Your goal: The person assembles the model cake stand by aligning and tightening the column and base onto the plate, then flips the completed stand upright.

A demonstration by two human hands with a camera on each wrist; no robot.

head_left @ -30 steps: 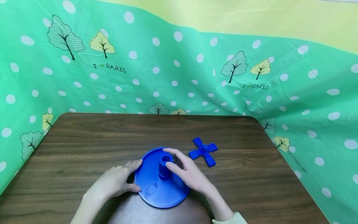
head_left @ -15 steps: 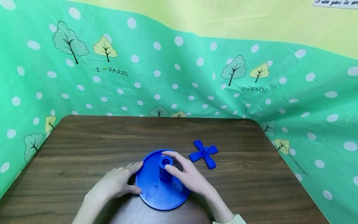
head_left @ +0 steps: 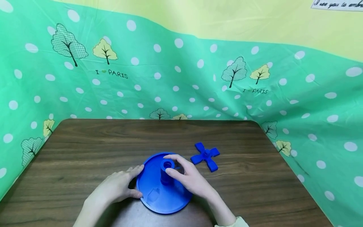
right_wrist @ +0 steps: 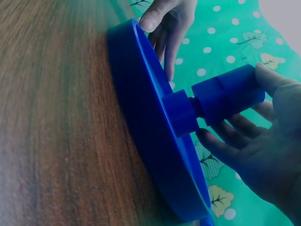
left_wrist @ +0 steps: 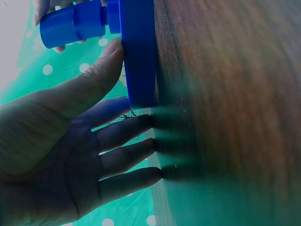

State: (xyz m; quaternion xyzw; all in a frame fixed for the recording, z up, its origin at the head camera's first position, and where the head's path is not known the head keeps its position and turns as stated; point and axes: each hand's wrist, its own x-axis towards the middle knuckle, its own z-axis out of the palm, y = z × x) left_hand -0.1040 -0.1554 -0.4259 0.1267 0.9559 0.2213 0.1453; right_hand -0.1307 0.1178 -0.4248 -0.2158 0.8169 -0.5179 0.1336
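Observation:
A blue round disc with a raised rim lies on the table in the head view. A blue hollow cylinder stands upright at its middle. In the right wrist view, a narrow neck shows between the cylinder and a short stub on the disc. My right hand holds the cylinder between thumb and fingers. At the disc's left edge, my left hand touches the rim with thumb and index finger. Its other fingers are nearly straight, tips down at the table in the left wrist view.
Beyond the right hand, a blue four-armed cross piece lies on the wooden table. A green dotted cloth printed with trees hangs around the back and sides of the table.
The head view has tilted slightly, so the scene sits a little lower. Both hands keep their places at the disc and cylinder, and the cross piece lies where it was.

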